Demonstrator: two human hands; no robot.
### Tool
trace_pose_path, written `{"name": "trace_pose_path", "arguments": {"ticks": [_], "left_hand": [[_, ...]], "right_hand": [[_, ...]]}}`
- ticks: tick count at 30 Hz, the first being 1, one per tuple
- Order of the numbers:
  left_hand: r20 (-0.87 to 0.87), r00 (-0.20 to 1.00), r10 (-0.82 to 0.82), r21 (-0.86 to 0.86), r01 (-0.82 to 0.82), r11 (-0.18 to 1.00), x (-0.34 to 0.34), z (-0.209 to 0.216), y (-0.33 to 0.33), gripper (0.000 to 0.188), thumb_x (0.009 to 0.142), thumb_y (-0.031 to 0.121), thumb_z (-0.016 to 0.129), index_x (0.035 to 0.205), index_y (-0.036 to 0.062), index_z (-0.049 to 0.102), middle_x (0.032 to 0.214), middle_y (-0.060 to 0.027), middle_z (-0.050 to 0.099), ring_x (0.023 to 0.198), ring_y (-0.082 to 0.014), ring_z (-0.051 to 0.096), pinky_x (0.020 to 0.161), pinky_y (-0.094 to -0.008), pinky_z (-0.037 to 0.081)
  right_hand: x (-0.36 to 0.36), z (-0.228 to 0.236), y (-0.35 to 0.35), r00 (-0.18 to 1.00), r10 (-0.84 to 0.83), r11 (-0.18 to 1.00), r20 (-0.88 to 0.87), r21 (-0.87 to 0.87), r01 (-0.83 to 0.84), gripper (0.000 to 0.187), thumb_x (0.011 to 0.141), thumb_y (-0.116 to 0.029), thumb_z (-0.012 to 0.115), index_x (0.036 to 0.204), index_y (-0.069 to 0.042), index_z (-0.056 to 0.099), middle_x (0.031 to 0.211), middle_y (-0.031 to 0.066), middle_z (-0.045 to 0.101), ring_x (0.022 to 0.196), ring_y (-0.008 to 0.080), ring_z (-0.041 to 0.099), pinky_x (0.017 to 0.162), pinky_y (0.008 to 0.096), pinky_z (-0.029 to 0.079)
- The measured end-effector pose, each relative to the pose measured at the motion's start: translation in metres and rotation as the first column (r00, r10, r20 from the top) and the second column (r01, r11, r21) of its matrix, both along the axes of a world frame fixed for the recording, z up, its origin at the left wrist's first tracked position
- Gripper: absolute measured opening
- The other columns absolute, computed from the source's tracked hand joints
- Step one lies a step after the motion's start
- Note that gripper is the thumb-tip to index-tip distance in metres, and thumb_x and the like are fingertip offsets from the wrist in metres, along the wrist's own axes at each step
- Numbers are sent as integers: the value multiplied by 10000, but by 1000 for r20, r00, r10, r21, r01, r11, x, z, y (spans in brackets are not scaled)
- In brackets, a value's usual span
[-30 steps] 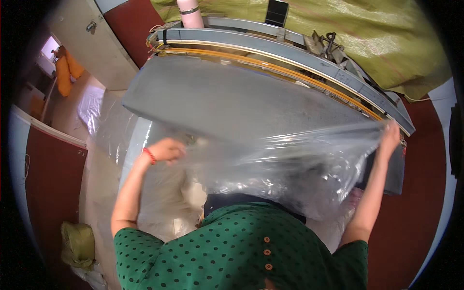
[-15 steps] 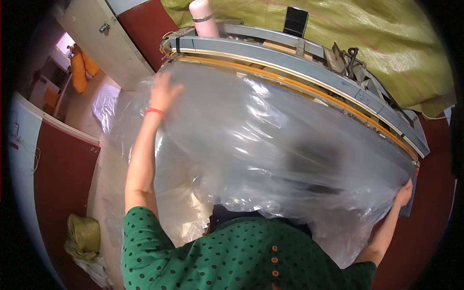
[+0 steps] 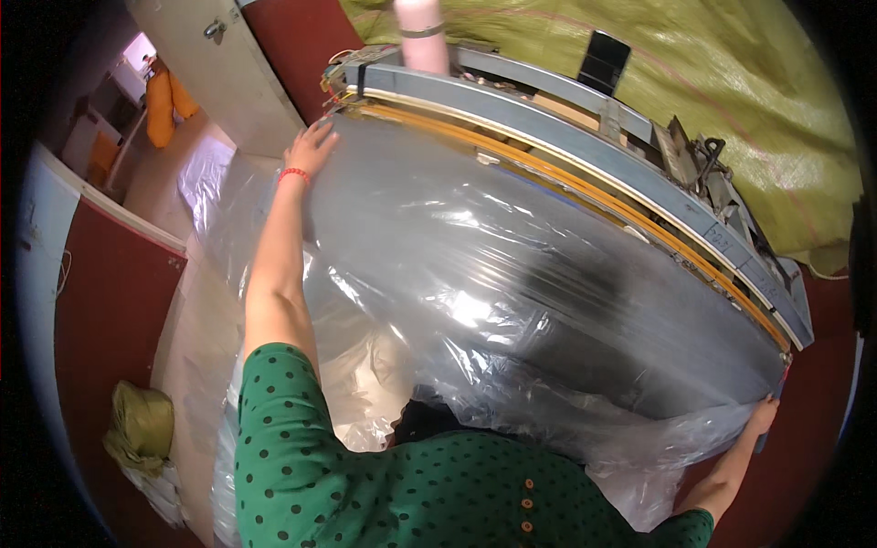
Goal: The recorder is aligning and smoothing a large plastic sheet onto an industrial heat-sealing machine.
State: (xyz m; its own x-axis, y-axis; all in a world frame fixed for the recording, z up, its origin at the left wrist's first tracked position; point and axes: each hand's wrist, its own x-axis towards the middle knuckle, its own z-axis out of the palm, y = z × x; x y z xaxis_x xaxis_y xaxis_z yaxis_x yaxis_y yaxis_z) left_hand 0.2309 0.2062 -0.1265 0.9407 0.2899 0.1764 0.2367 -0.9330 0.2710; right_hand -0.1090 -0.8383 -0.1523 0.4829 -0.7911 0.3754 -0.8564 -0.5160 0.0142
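Observation:
A wide sheet of clear plastic film (image 3: 438,205) lies across the grey worktop of a long machine and hangs down its near side toward my body. My left hand (image 3: 311,151) rests at the far left corner, fingers spread on the film next to the orange strip (image 3: 566,173). At the right end, my right hand (image 3: 762,416) grips the film's edge, where creases run together; its fingertips are partly hidden. Much of the film is pulled fairly smooth between both hands, with loose folds along the near edge.
Behind the worktop runs a blue-grey metal bar (image 3: 548,123) carrying a pink bottle (image 3: 422,41) and metal tools (image 3: 703,164). A phone (image 3: 605,62) leans against a yellow-green woven sheet (image 3: 722,73). An open door (image 3: 219,73) stands at left; a green sack (image 3: 142,425) lies on the floor.
My left hand has come down onto the film at the far left corner. The film lies flatter and tauter over the worktop. My right hand stays at the right end. The view has shifted slightly.

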Motion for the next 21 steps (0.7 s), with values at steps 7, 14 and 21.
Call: {"name": "trace_pose_path", "arguments": {"ticks": [7, 14, 21], "left_hand": [[788, 465, 403, -563, 280, 777, -88, -17, 70, 334, 878, 280, 438, 1062, 26, 552, 1024, -101, 589, 939, -208, 548, 816, -294, 409], [248, 967, 58, 98, -84, 992, -215, -196, 85, 201, 801, 83, 447, 940, 26, 580, 1000, -178, 569, 966, -326, 526, 807, -381, 426], [280, 923, 264, -1, -275, 961, -316, -180, 126, 94, 733, 51, 485, 775, 10, 559, 815, -198, 560, 762, -348, 550, 655, -389, 435]], "right_hand": [[-12, 46, -47, 939, 155, 980, 308, 70, -185, 573, 802, -501, 475, 988, 36, 549, 961, 185, 588, 876, 323, 553, 762, 375, 420], [68, 62, 15, 806, 450, 830, 384, 153, -536, 354, 838, -275, 533, 996, 42, 545, 948, 125, 583, 862, 213, 539, 777, 293, 413], [164, 113, 210, 360, 877, 383, 318, -8, -924, 228, 858, -196, 520, 933, 19, 538, 877, 69, 569, 816, 159, 522, 765, 262, 406]]}}
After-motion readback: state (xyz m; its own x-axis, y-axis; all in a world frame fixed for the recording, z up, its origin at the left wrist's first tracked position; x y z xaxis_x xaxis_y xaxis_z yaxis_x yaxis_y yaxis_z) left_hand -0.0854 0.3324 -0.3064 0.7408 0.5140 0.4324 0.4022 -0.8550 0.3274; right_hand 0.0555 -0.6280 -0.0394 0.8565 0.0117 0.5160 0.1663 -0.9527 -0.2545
